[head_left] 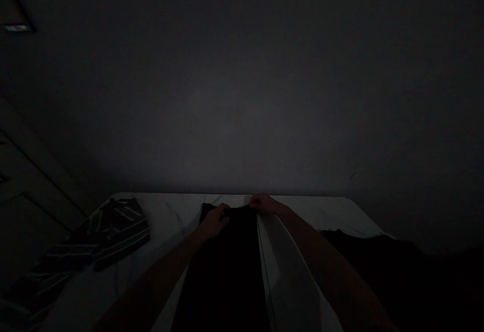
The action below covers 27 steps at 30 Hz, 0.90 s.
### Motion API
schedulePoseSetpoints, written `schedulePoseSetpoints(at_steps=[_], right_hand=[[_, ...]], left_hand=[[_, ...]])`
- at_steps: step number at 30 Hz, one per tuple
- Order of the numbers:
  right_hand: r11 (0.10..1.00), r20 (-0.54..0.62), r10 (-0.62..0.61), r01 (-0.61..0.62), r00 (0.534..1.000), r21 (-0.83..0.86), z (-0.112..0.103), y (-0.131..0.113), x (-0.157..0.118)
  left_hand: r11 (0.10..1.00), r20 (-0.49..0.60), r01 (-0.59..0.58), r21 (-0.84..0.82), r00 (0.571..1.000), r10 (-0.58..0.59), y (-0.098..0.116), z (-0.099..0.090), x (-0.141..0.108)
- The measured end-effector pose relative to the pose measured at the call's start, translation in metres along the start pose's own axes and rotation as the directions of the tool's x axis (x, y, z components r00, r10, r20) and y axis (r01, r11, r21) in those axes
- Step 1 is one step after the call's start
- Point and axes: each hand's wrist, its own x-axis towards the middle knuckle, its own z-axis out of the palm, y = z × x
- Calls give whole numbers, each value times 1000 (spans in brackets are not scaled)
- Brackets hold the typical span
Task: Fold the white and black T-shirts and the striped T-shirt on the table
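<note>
Fingers of our left hand (215,222) curl over the top edge of a black cloth (223,271) and seem to pinch it. Our right hand (265,203) sits at that same edge, its fingertips touching or just beside the cloth; in this dimness we cannot tell whether they grip. The cloth lies along a white table (170,216), with a white strip (287,281) right of it. A striped garment (102,233) lies to the left, cut off by the frame's lower corner. A dark cloth (363,261) at right fades into shadow, its shape hard to make out.
</note>
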Motion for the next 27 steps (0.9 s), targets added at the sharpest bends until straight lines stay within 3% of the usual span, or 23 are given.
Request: schedulePoseSetpoints(at_steps=[5,11,17,27], right_hand=[[995,-46,33,-37,998,-91,3,-3,1],[986,-93,69,-82,993,-146,10,-7,-5],[977,-133,85,-109,987,-186,15,-13,-8],[896,-196,176,-240,965,-375,19,-26,-4]], left_hand=[[982,-72,147,118,988,-139,-11,-2,7],[904,-291,313,290,929,-228,-36,-23,9],[860,-228,354,368,931,-285,-50,-33,22],[863,-272,370,345,919,-285,-41,-44,31]])
